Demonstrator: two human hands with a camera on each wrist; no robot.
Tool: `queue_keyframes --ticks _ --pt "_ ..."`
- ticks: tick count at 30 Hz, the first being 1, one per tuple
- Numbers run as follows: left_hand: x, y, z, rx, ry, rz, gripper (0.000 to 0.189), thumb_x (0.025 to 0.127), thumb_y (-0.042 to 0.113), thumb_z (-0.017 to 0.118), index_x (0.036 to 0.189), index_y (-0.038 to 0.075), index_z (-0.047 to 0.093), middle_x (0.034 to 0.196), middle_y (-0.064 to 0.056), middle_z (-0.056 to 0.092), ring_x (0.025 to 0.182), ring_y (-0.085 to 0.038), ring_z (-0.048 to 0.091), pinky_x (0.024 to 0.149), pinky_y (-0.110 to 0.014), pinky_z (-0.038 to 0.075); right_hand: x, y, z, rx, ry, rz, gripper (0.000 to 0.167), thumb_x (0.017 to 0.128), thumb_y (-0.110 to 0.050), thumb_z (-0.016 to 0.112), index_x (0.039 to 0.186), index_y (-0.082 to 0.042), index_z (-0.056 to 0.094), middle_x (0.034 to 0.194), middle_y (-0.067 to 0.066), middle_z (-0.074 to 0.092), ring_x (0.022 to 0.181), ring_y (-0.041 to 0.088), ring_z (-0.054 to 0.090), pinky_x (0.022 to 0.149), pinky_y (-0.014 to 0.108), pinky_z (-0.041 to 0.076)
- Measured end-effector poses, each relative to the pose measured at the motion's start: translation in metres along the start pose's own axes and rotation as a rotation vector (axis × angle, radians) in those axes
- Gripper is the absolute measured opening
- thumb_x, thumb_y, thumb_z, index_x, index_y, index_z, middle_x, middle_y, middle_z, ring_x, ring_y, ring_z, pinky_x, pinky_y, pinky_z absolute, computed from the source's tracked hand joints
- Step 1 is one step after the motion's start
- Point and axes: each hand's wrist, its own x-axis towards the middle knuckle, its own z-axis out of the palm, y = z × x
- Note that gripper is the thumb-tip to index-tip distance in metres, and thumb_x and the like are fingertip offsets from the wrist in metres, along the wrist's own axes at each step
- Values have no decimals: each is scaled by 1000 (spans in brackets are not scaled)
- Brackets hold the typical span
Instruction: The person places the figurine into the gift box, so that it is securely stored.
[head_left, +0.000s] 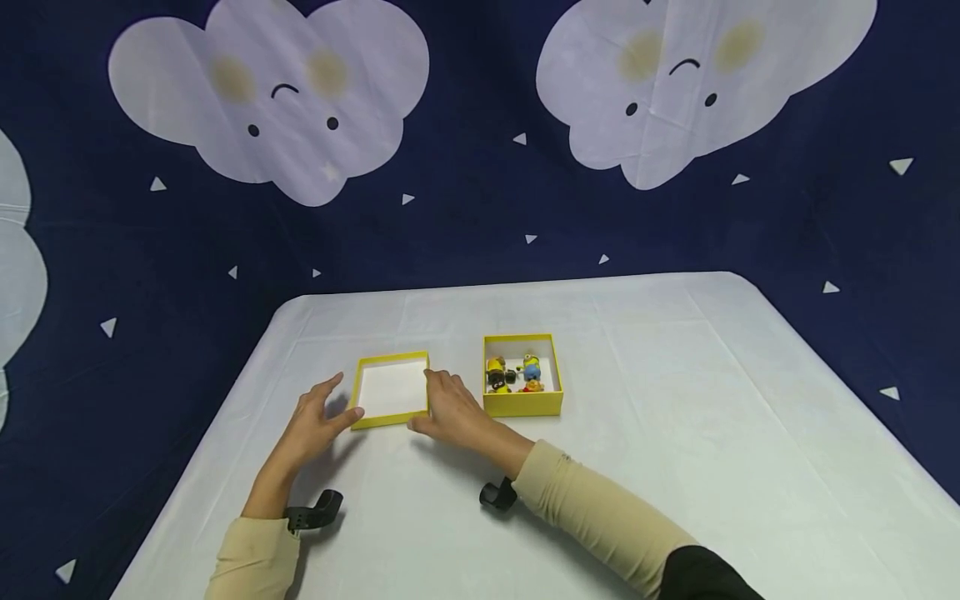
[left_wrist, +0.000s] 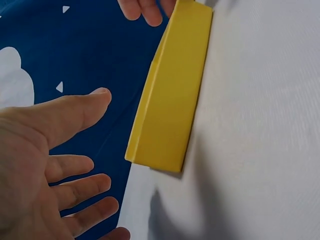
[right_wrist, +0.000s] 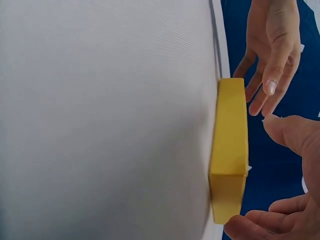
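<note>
A shallow yellow box lid [head_left: 392, 387] lies on the table with its white inside facing up. At its left side my left hand [head_left: 311, 425] is spread, thumb apart from the fingers; in the left wrist view a gap shows between that thumb [left_wrist: 82, 111] and the lid's yellow side [left_wrist: 172, 95]. My right hand [head_left: 456, 414] is at the lid's right edge, its fingers straight or loosely bent. In the right wrist view a fingertip [right_wrist: 242, 227] meets or overlaps the lid's near corner; whether it touches is hard to tell.
Right of the lid stands a deeper yellow box [head_left: 522, 406], open at the top, with several small toy figures [head_left: 531, 367] inside. A white cloth [head_left: 675, 417] covers the table. Behind hangs a dark blue curtain [head_left: 480, 167] with clouds.
</note>
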Motion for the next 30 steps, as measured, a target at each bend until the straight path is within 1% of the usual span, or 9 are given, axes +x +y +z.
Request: queue_keyframes --ticks 6,8,10,14,18,27,30 --pt "5 -7 0 2 -12 -26 82 88 34 64 150 4 20 151 -32 15 138 -50 20 108 -65 25 0 0 5 54 -31 53 85 81 -42 70 141 5 32 133 18 50 125 29 46 109 37 37" --pt "6 -9 0 -1 -24 -39 83 88 36 65 150 4 20 151 -33 15 138 -50 19 109 -65 24 1 1 7 77 -39 73 85 81 -42 71 141 4 33 133 18 50 124 30 46 108 38 38" --pt "7 -11 0 -7 -40 -41 84 87 37 65 150 4 21 150 -34 16 138 -50 18 109 -65 23 2 2 8 95 -32 85 83 80 -41 72 140 2 36 129 17 52 120 30 48 104 38 41" --pt "8 -15 0 -22 -74 -23 86 86 40 66 149 2 22 149 -34 17 138 -49 17 109 -65 22 5 3 11 133 -6 106 80 77 -39 75 138 0 39 123 15 55 111 28 50 97 38 45" --pt "10 -18 1 -36 -77 3 86 85 39 67 148 1 23 149 -32 19 139 -48 16 109 -65 22 7 5 12 157 4 115 80 77 -38 76 138 -1 41 122 14 57 109 27 49 95 36 44" --pt "13 -26 5 -68 -78 41 86 84 38 69 147 -1 26 150 -28 26 140 -47 15 110 -65 18 11 11 14 151 4 85 80 75 -40 77 137 -2 44 127 13 58 108 24 50 93 32 40" --pt "14 -29 7 -86 -78 58 84 84 35 69 146 -3 27 150 -27 27 141 -46 13 111 -65 15 13 13 16 137 14 65 77 74 -39 78 135 -4 47 125 11 61 105 22 51 90 30 39"
